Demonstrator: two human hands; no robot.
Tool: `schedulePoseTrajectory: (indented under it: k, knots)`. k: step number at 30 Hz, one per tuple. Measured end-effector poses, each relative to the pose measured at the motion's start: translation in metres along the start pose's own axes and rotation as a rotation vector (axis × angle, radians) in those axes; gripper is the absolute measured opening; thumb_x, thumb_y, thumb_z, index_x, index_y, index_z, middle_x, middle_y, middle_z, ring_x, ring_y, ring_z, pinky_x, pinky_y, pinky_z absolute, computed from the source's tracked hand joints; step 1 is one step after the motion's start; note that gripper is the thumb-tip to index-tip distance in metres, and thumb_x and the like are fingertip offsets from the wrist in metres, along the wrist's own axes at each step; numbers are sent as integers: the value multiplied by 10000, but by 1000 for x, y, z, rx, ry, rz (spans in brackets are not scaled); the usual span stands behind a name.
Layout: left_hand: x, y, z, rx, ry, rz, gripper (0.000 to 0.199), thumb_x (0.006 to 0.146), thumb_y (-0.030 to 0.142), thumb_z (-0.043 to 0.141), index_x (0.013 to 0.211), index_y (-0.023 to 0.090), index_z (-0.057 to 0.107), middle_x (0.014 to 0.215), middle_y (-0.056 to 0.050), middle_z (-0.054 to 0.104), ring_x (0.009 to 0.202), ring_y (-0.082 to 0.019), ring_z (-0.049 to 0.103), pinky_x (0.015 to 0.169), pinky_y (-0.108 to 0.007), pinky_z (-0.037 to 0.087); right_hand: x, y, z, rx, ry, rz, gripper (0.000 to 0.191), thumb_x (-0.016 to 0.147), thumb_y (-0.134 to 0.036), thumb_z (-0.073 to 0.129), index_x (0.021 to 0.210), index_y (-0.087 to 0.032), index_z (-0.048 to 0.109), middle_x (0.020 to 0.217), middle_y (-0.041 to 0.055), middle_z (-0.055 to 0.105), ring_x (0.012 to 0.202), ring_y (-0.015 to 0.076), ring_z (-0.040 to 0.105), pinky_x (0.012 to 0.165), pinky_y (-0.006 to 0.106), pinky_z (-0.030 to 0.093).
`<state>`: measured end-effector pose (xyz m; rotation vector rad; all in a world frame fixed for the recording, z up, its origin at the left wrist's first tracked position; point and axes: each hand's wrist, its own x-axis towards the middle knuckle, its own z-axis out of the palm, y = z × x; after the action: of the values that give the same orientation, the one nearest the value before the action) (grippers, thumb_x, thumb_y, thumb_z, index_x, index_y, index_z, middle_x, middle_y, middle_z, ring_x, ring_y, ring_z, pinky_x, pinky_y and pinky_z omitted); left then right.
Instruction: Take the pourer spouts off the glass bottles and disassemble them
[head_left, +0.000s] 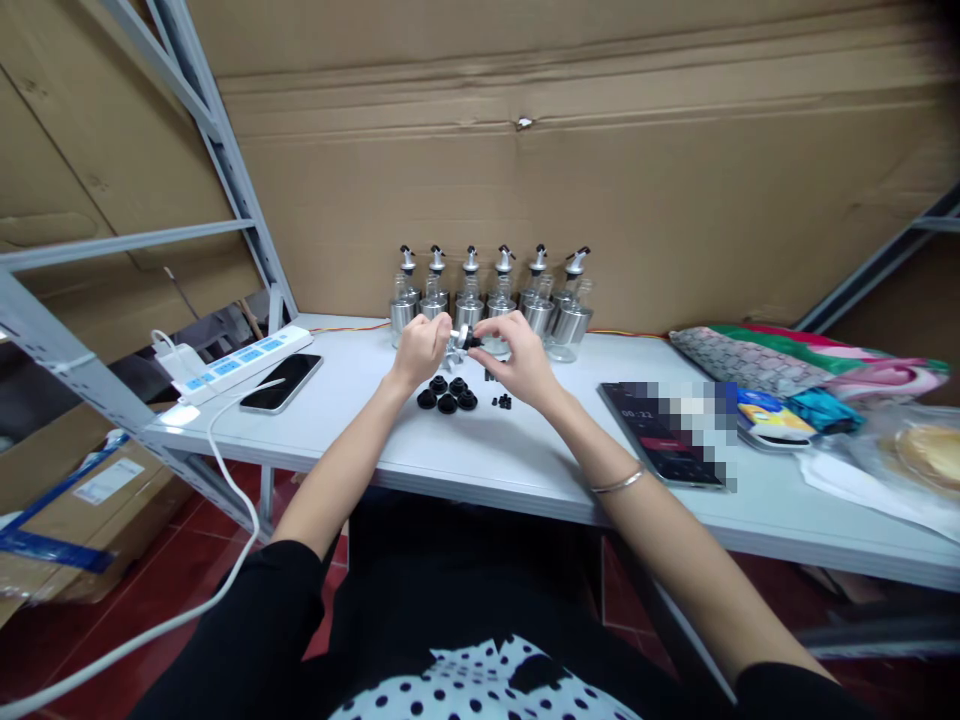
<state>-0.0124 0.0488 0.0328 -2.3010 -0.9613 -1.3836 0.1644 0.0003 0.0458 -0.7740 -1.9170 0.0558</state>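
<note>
My left hand (421, 350) is closed around a small silver pourer spout (462, 337), held above the table in front of the bottles. From the other side, my right hand (517, 352) pinches the black stopper (471, 343) at the spout's end. Below the hands lie several black rubber stoppers (448, 402) in a cluster. To their right are several tiny black caps (502, 402). Behind stand rows of glass bottles with metal sleeves (540, 315); the back ones carry silver pourers with black tips (505, 257). My fingers partly hide the held piece.
On the left lie a white power strip (240, 365) and a phone (283, 383) with a cable. A tablet-like device (660, 430) is at right, near a patterned cloth bag (750, 358) and a plastic-wrapped item (930, 455). Cardboard (570, 180) stands behind the table (525, 455).
</note>
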Motion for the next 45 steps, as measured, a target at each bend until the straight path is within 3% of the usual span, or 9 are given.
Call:
schedulePoseTrajectory:
  k: [2, 6, 11, 14, 25, 31, 40, 45]
  knots:
    - [-1, 2, 1, -18, 25, -7, 562, 969, 473, 34, 660, 208, 422, 532, -13, 453, 543, -166, 402, 594, -300, 348, 1, 0, 1, 168, 0, 169, 270, 814, -467, 580, 876, -204, 579, 886, 48, 644, 815, 194, 538, 722, 338, 431]
    - [-3, 4, 3, -35, 8, 27, 550, 970, 472, 36, 660, 211, 410, 524, -8, 433, 547, -165, 402, 599, -295, 358, 3, 2, 0, 377, -111, 436, 446, 786, -632, 507, 730, -193, 561, 693, 17, 604, 677, 151, 525, 653, 292, 405]
    - [-3, 5, 3, -13, -2, 32, 569, 968, 469, 20, 657, 209, 419, 518, -8, 436, 539, -165, 395, 599, -296, 360, 2, 2, -2, 547, -309, 600, 537, 729, -696, 528, 741, -165, 607, 709, 45, 667, 636, 125, 534, 625, 267, 416]
    - [-3, 4, 2, -4, -14, 23, 591, 964, 478, 11, 659, 207, 439, 522, -14, 454, 542, -168, 399, 605, -302, 364, 1, 2, -2, 615, -363, 629, 549, 728, -696, 530, 738, -154, 620, 702, 54, 673, 616, 117, 539, 618, 264, 424]
    - [1, 3, -4, 22, -10, 10, 599, 958, 494, 11, 644, 207, 432, 514, -18, 445, 539, -167, 401, 593, -308, 358, 5, 2, -3, 486, -287, 455, 378, 758, -544, 579, 727, -171, 635, 745, 33, 672, 663, 125, 531, 663, 276, 420]
    - [0, 1, -2, 28, -13, -7, 609, 959, 491, 12, 657, 203, 455, 515, -22, 459, 547, -170, 416, 599, -307, 366, 2, 7, -2, 318, -188, 379, 291, 750, -433, 618, 843, -162, 668, 783, 48, 686, 701, 165, 574, 673, 306, 431]
    - [-1, 0, 1, -19, -25, -47, 591, 951, 514, 14, 664, 212, 434, 510, -13, 423, 556, -175, 413, 608, -307, 356, -1, 10, -2, -133, -45, -4, 201, 829, -360, 600, 926, -205, 682, 827, 67, 680, 784, 221, 577, 730, 365, 432]
    - [-1, 3, 2, -81, -16, -75, 583, 951, 525, 27, 663, 215, 429, 527, -11, 428, 564, -174, 437, 612, -308, 359, -2, 10, -5, -288, -23, -115, 240, 873, -366, 530, 1000, -213, 664, 964, 106, 683, 893, 267, 560, 763, 416, 393]
